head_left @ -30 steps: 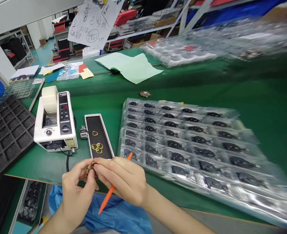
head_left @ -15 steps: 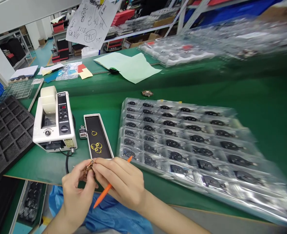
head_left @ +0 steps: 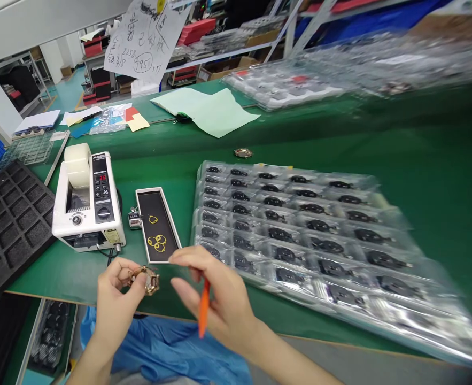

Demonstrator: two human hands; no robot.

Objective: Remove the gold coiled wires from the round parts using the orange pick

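My left hand (head_left: pixel 115 299) pinches a rose-gold watch case (head_left: pixel 152 282) between thumb and fingers, above the bench's front edge. To its right, my right hand (head_left: pixel 225 302) keeps an orange pointed stick (head_left: pixel 204 310) tucked against the fingers, while its thumb and index finger are spread apart and away from the case. Just beyond the hands lies a white-rimmed black tray (head_left: pixel 170 214) with several thin yellow rings (head_left: pixel 156 243) in it. A small metal tally counter (head_left: pixel 134 218) stands against the tray's left side.
Stacked clear plastic trays (head_left: pixel 319 307) with black oval parts cover the bench on the right. Behind them lies another metallic watch part (head_left: pixel 243 153). A tape dispenser (head_left: pixel 111 227) and a black foam tray (head_left: pixel 13 230) are at left. Green paper (head_left: pixel 223 115) rests behind.
My right hand has come off the watch case and moved right, its thumb and index finger opening. The orange stick has swung more upright. The left hand still holds the case, now more exposed.
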